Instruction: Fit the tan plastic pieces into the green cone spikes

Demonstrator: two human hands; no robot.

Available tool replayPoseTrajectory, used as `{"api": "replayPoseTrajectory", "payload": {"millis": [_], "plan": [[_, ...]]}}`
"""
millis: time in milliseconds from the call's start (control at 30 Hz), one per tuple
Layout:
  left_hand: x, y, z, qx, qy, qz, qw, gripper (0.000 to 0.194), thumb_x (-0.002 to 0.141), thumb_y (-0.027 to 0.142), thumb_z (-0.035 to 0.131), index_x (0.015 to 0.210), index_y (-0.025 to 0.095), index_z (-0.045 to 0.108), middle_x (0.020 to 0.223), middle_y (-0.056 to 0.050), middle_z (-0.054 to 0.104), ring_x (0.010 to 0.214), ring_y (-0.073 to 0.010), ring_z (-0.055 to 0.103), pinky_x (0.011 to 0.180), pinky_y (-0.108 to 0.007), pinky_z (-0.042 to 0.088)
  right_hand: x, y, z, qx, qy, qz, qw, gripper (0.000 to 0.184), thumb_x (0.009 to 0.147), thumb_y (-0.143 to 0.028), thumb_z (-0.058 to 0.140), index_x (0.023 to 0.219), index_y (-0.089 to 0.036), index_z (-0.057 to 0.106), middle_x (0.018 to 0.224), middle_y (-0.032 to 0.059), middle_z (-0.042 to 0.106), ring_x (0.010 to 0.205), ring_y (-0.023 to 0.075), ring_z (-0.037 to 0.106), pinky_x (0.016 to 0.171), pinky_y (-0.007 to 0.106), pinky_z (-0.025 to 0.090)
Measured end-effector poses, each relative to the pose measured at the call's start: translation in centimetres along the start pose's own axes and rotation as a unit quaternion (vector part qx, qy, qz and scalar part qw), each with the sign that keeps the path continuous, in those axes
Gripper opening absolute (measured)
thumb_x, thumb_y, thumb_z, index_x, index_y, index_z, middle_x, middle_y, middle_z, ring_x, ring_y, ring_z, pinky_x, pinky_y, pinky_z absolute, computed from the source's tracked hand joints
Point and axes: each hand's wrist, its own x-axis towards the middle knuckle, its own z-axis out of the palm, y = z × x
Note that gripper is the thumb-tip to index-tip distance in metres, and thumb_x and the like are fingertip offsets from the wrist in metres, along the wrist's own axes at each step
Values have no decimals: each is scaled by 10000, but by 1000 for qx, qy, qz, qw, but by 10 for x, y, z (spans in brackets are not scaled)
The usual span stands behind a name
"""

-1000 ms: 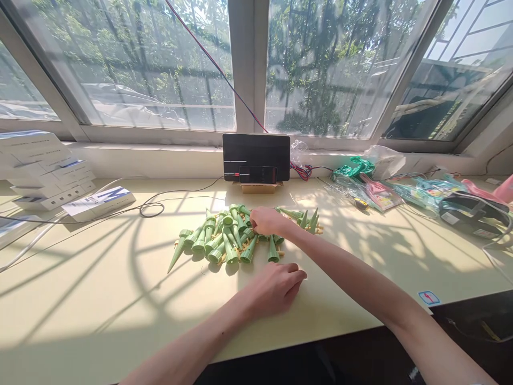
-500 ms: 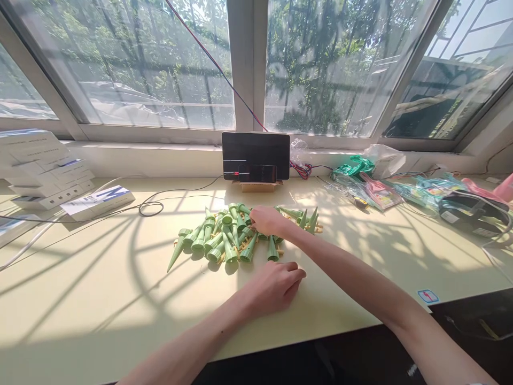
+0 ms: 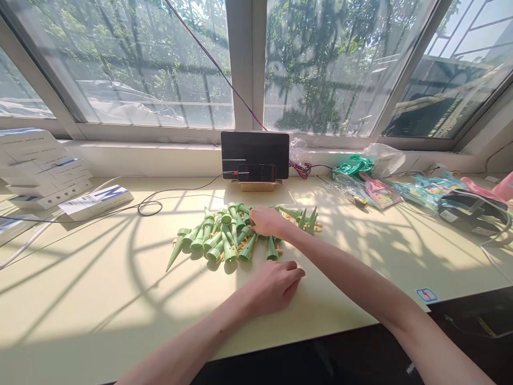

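A pile of green plant watering spikes (image 3: 226, 240), hollow cones with ribbed collars and small tan valve pieces, lies mid-table. Reaching over its back middle is my right hand (image 3: 265, 221), fingers bent down among the spikes; the hand itself covers whatever they grip. One spike (image 3: 272, 250) lies just below that wrist, and several more spikes (image 3: 308, 220) poke out to its right. My left hand (image 3: 276, 283) rests curled on the table in front of the pile, apart from the spikes, and nothing shows in it.
A tablet (image 3: 255, 152) with a phone (image 3: 257, 172) before it stands at the back on a small cardboard stand. White boxes (image 3: 96, 202) and a looping black cable (image 3: 150, 207) are at left. Plastic packets (image 3: 379, 190) and a black strapped device (image 3: 473, 209) lie at right.
Both hands keep their places and the pile looks the same. Only the camera view has shifted very slightly.
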Motion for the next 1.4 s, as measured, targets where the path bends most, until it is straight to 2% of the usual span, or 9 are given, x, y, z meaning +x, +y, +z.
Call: {"api": "replayPoseTrajectory", "payload": {"millis": [367, 600, 800, 1000, 1067, 1167, 1300, 1400], "plan": [[0, 1, -1, 7, -11, -5, 1000, 269, 949, 158, 409, 1022, 199, 665, 819, -30, 649, 570, -135, 517, 527, -315, 237, 2, -1, 1, 10, 3, -8, 1000, 200, 813, -77, 589, 974, -152, 682, 1020, 151, 712, 869, 253, 679, 660, 279, 471], [0, 0, -1, -6, -18, -7, 1000, 264, 944, 152, 413, 1019, 196, 663, 826, -38, 654, 576, -135, 520, 539, -303, 246, -3, 3, 2, 47, 33, -17, 998, 111, 877, -200, 584, 888, -178, 693, 987, 88, 725, 886, 207, 651, 629, 249, 392], [0, 0, -1, -24, -8, -10, 1000, 254, 962, 163, 403, 1008, 194, 651, 820, -41, 633, 586, -134, 534, 548, -293, 289, -14, 11, 4, 126, 101, -27, 987, 123, 909, -161, 552, 905, -162, 675, 890, 67, 726, 783, 158, 615, 647, 228, 363], [0, 1, -2, -22, 1, -3, 1000, 262, 947, 144, 395, 919, 183, 652, 757, -34, 602, 560, -123, 489, 528, -286, 273, -39, 24, 10, 258, 202, -55, 943, 120, 930, -185, 538, 900, -152, 650, 813, 27, 697, 680, 118, 579, 655, 207, 404], [0, 0, -2, -23, 41, 2, 999, 267, 952, 141, 390, 885, 178, 645, 711, -25, 579, 544, -117, 465, 519, -287, 263, -53, 30, 14, 297, 233, -56, 924, 124, 936, -224, 542, 913, -157, 645, 834, 21, 695, 662, 110, 581, 665, 208, 436], [2, -2, -3, -46, 159, -14, 986, 264, 973, 154, 389, 926, 181, 647, 668, -6, 560, 531, -104, 449, 513, -268, 280, -75, 38, 25, 334, 267, -36, 903, 170, 957, -293, 528, 967, -173, 648, 855, 26, 700, 694, 126, 615, 691, 227, 487], [6, -7, -13, -110, 337, -115, 928, 190, 979, 208, 461, 980, 195, 650, 706, 8, 598, 513, -78, 455, 525, -216, 383, -100, 44, 44, 367, 303, -3, 880, 168, 940, -321, 573, 985, -184, 660, 908, 57, 716, 736, 149, 651, 702, 261, 540], [8, -11, -20, -146, 382, -201, 890, 135, 962, 263, 525, 978, 194, 641, 785, 5, 638, 479, -59, 479, 507, -210, 410, -107, 44, 55, 422, 294, 5, 858, 197, 940, -360, 585, 988, -188, 670, 888, 62, 713, 652, 142, 630, 650, 282, 558]]}}
